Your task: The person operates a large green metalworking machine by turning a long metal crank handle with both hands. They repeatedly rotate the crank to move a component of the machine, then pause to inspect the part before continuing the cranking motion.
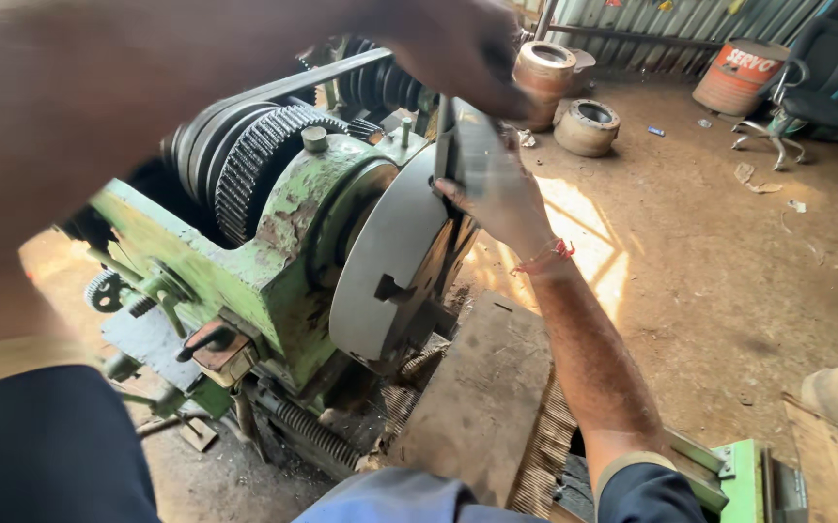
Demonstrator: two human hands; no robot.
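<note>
A worn green lathe headstock (274, 252) fills the left and middle, with black gears (259, 160) on top and a large grey round chuck (385, 266) facing right. A flat grey metal workpiece (472, 150) stands against the chuck face. My right hand (501, 199), with a red thread at the wrist, grips the piece from the right side. My left hand (458, 48) reaches across from the upper left and holds the piece's top edge; its arm is blurred and close to the camera.
A wooden board (482, 397) lies on the lathe bed below the chuck. Two rusty metal rings (586, 126) sit on the dirt floor behind. An orange drum (739, 76) and an office chair (811, 87) stand at the back right by a corrugated wall.
</note>
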